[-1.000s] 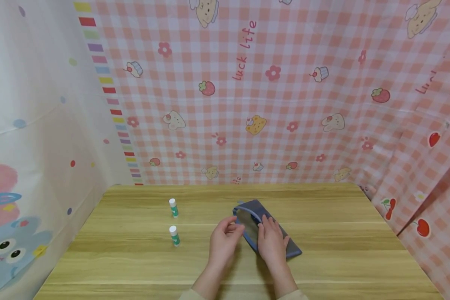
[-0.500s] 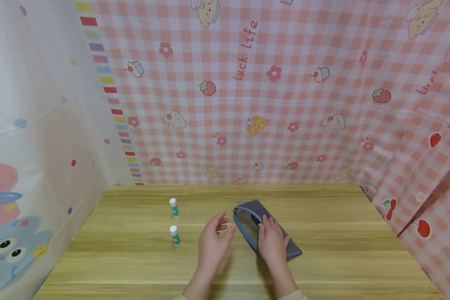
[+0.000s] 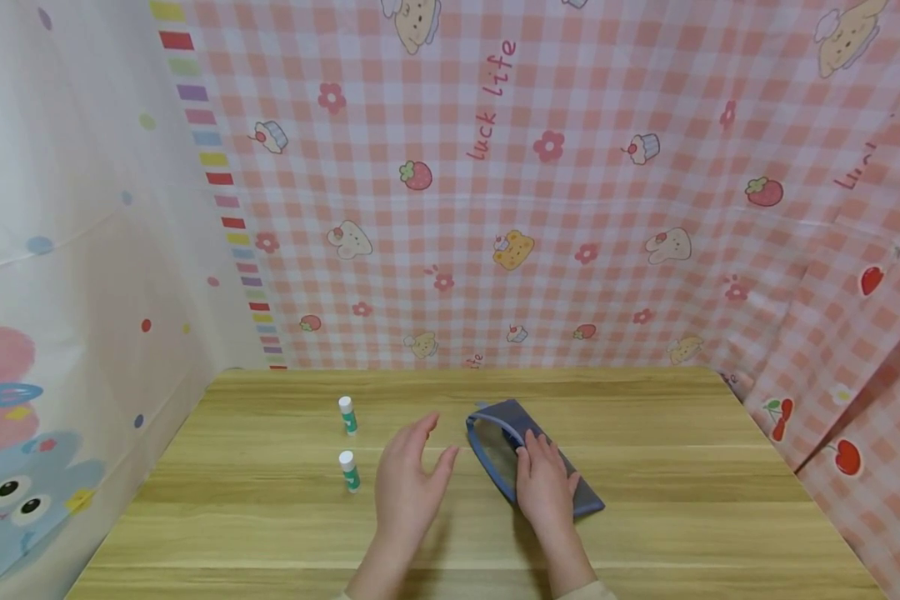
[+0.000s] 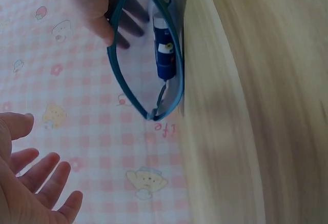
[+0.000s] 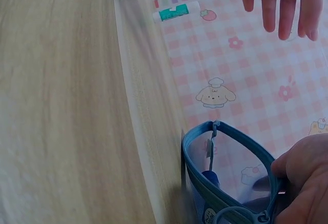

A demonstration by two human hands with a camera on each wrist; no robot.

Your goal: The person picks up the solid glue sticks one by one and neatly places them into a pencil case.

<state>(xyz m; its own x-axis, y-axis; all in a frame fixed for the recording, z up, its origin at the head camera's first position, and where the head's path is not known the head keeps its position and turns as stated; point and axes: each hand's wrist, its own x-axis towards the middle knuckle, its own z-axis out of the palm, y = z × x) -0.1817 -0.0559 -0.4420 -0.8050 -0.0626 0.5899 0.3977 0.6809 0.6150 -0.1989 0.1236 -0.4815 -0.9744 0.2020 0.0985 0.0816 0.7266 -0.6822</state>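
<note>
A dark zip pouch with a blue zipper edge lies on the table, its mouth spread open. My right hand holds the pouch by one side of its rim, thumb on the near face and fingers behind in the left wrist view. Inside the pouch shows a dark blue tube with a pale end, much like a glue stick. My left hand hovers left of the pouch, fingers spread and relaxed, with nothing in it. Two green-and-white glue sticks stand upright farther left, apart from that hand.
The wooden table runs back to a pink checked cloth. White cloth hangs on the left side, and more printed cloth on the right.
My left hand has moved left, away from the pouch mouth, and its fingers have spread from a near pinch. The right hand, the pouch and the two glue sticks stay put.
</note>
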